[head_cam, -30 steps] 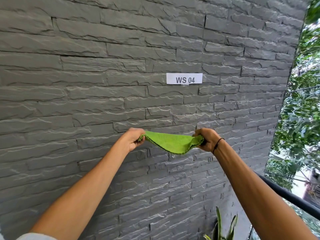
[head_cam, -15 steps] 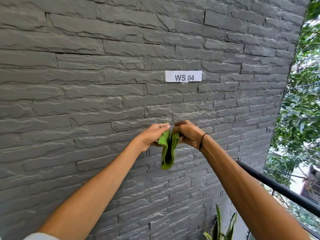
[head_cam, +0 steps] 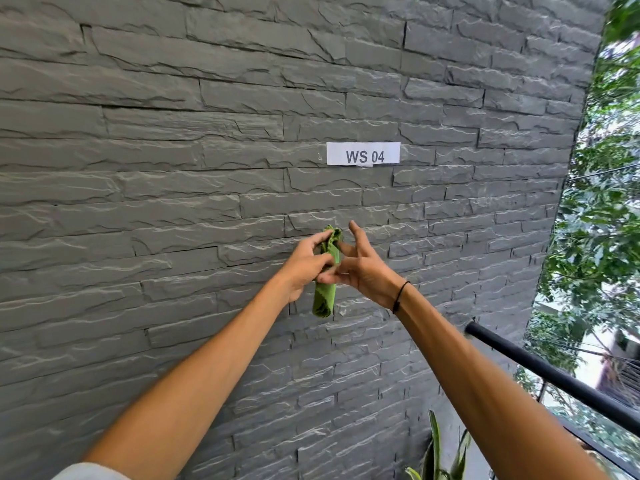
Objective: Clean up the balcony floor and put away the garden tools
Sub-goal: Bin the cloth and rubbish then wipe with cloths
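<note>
Cloth: a green cloth (head_cam: pixel 326 271) was folded into a narrow, upright bundle, held out in front of the grey wall, below and a little left of the paper label. Its top end stuck up above the fingers and its lower end hung free beneath the hands.
Left hand: the left hand (head_cam: pixel 304 263) gripped the cloth around its upper half, fingers curled over the fabric from the left side.
Right hand: the right hand (head_cam: pixel 360 268) was just to the right of the cloth with its fingers spread and mostly straight; one finger pointed upward, the lower fingertips reached toward the fabric and the left hand's fingers. Whether they actually touched the cloth could not be told.
Wristband: a thin black band (head_cam: pixel 400 296) circled the right wrist.
Wall: a grey stone-textured wall (head_cam: pixel 173 168) filled most of the view, far behind the hands.
Label: a white paper label (head_cam: pixel 363 153) reading "WS 04" was stuck to the wall.
Railing: a black railing (head_cam: pixel 554 377) ran along the right side, near the right forearm.
Plant: pointed green leaves of a plant (head_cam: pixel 438 452) showed at the bottom, near the foot of the wall.
Trees: leafy trees (head_cam: pixel 602 209) stood beyond the railing on the far right.
</note>
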